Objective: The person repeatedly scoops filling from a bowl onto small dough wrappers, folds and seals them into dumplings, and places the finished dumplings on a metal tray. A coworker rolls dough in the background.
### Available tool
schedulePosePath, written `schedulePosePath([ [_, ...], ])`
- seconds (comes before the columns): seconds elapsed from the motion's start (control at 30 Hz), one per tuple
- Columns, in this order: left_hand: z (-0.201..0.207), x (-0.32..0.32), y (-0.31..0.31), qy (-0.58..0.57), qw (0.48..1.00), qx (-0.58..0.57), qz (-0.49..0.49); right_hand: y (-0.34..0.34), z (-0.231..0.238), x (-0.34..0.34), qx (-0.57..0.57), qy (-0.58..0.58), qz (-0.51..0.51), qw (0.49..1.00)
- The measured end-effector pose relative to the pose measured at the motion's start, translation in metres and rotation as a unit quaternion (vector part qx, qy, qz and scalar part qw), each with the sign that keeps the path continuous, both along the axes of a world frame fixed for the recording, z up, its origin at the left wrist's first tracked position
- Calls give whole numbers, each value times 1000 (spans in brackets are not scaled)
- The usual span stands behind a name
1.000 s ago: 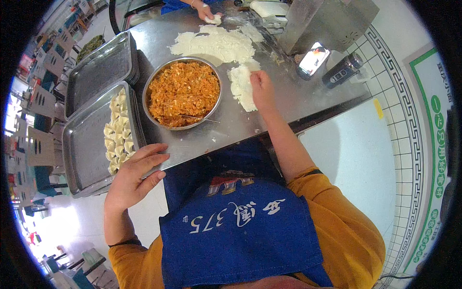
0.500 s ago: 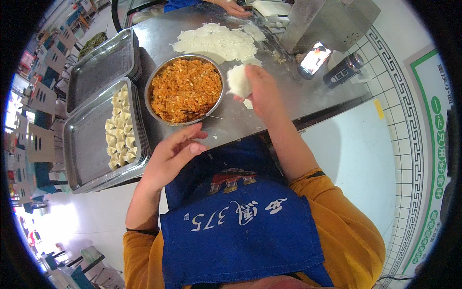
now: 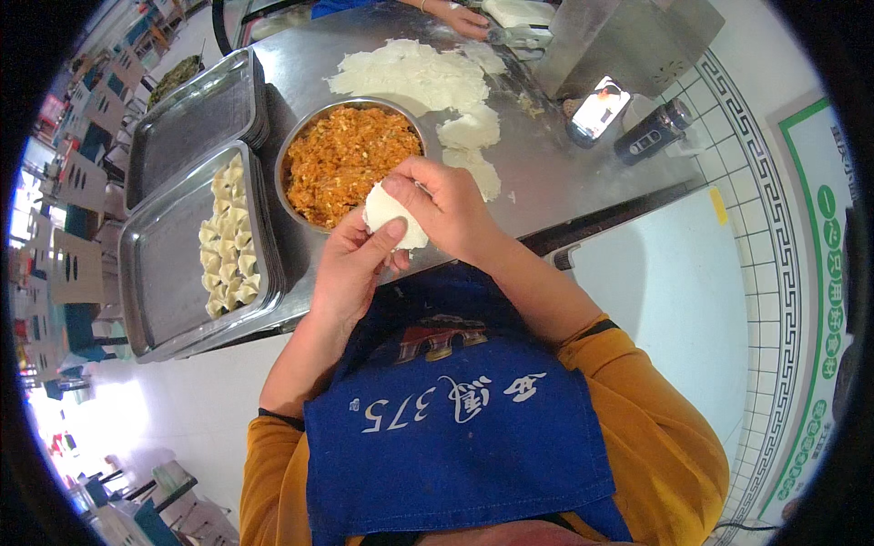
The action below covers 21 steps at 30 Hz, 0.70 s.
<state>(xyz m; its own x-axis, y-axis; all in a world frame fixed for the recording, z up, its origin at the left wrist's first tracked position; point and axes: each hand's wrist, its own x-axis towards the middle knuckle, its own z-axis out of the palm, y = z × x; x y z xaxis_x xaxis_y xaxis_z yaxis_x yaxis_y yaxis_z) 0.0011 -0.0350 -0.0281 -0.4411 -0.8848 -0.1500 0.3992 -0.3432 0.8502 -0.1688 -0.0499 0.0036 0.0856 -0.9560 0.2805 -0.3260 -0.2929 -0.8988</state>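
A pale round dumpling wrapper point(image 3: 393, 217) is held between my two hands, just over the near rim of the metal bowl point(image 3: 279, 187). My left hand point(image 3: 353, 259) grips its lower left side, thumb lying on top. My right hand point(image 3: 448, 205) pinches the upper right edge between thumb and fingers. Whether it is one wrapper or a small stack, I cannot tell. Orange-brown chopped filling point(image 3: 344, 156) heaps in the bowl, partly hidden by my hands. To the left, several folded dumplings point(image 3: 228, 241) sit in rows along the right side of a metal tray point(image 3: 159, 291).
A second stack of trays point(image 3: 191, 136) stands beyond the first. Floury wrappers point(image 3: 410, 77) spread behind the bowl, with loose wrappers point(image 3: 470, 129) to its right. At the right are a lit phone point(image 3: 601, 107), a dark cylinder point(image 3: 651, 132) and a steel box point(image 3: 624, 45). Another person's hand point(image 3: 460, 18) rests at the far edge.
My right hand has brought the wrapper left and nearer to me, from beside the bowl. My left hand has moved right and closed on it. The thin stick in the bowl is now hidden.
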Motion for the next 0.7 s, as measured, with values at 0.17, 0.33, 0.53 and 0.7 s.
schedulePosePath([
  [0.17,-10,-4,3,-43,997,-1,-64,-11,-1,-22,-19,-16,-120,992],
  [0.33,-24,-35,4,-148,978,-25,-144,-18,-2,-56,-28,-1,-222,975],
  [0.53,-29,-68,10,-74,991,-58,-92,-12,-1,-72,-21,134,-172,976],
  [0.7,-31,-52,5,-38,980,-76,-179,9,12,-80,83,207,127,966],
])
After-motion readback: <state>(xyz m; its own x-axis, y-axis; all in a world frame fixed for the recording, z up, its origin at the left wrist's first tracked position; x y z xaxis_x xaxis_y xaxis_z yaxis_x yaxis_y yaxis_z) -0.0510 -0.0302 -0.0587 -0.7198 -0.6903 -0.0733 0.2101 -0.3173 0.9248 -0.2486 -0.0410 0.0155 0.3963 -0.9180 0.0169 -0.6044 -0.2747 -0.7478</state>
